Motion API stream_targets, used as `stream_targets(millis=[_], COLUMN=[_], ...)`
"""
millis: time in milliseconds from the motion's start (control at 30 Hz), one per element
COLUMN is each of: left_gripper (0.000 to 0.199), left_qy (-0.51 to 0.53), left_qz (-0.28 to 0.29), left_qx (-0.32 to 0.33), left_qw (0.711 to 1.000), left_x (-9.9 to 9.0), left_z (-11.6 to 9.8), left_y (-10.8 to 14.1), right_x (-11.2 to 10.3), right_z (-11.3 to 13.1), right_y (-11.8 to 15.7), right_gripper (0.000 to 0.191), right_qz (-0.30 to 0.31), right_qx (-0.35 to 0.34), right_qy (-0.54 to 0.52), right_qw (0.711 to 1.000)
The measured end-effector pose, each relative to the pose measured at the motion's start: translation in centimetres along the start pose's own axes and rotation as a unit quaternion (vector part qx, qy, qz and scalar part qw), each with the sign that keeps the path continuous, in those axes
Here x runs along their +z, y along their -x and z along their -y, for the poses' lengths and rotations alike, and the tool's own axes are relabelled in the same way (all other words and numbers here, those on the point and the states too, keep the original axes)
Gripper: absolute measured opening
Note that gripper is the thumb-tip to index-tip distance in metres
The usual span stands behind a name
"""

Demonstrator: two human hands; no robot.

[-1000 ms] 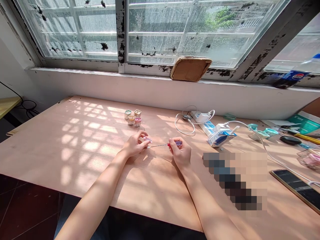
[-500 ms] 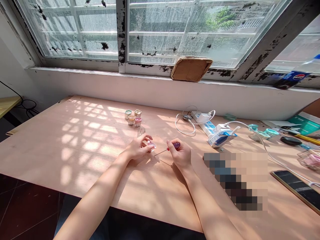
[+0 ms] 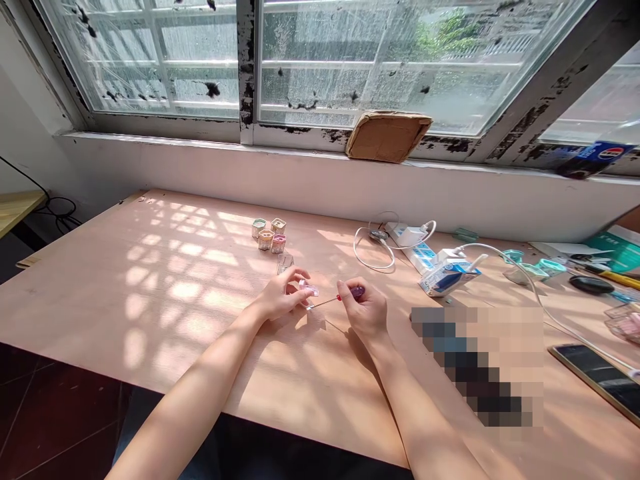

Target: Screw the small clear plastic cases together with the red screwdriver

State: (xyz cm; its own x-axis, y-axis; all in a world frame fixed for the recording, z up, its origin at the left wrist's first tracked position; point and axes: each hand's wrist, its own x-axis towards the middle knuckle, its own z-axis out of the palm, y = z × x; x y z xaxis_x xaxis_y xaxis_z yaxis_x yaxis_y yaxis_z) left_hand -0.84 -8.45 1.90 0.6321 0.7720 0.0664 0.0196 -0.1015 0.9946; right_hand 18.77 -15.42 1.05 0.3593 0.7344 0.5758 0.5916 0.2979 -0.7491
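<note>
My left hand [image 3: 284,294] pinches a small pink and clear plastic piece [image 3: 309,289] between thumb and fingers, low over the wooden table [image 3: 190,320]. In my right hand [image 3: 367,310] is a screwdriver [image 3: 357,292] with a purple handle, its thin shaft pointing left. The shaft's tip is close beside the left fingertips, below the pink piece; whether it touches anything is too small to tell. Behind my left hand stands a clear plastic cup [image 3: 285,263]. Farther back are several small pots, among them a green one [image 3: 259,228] and a pink one [image 3: 279,244].
A power strip [image 3: 423,257] with white cables and a blue-white carton [image 3: 447,276] lie right of centre. Farther right are a phone [image 3: 597,377], a black mouse [image 3: 591,285] and teal plastic parts [image 3: 550,268]. A pixelated patch covers something near my right forearm.
The screwdriver's tip has come closer to my left fingertips, and the pink piece is tilted differently. The whole view has shifted slightly.
</note>
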Motion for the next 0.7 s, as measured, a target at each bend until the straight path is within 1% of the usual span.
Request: stream_targets(millis=[233, 533, 700], left_gripper=[0.043, 0.045, 0.04], left_qy=[0.006, -0.002, -0.02], left_qz=[-0.013, -0.01, -0.029], left_qx=[0.022, 0.024, 0.039], left_qw=[1.0, 1.0, 0.999], left_x=[0.02, -0.03, -0.07], left_z=[0.57, 0.63, 0.73], left_y=[-0.25, -0.3, -0.39], right_x=[0.14, 0.1, 0.15], right_z=[0.17, 0.24, 0.25], right_y=[-0.01, -0.11, -0.12], right_gripper=[0.04, 0.042, 0.041], right_qz=[0.009, 0.018, 0.021], right_qx=[0.003, 0.017, 0.037], right_qy=[-0.005, -0.003, -0.008], right_qw=[1.0, 1.0, 0.999])
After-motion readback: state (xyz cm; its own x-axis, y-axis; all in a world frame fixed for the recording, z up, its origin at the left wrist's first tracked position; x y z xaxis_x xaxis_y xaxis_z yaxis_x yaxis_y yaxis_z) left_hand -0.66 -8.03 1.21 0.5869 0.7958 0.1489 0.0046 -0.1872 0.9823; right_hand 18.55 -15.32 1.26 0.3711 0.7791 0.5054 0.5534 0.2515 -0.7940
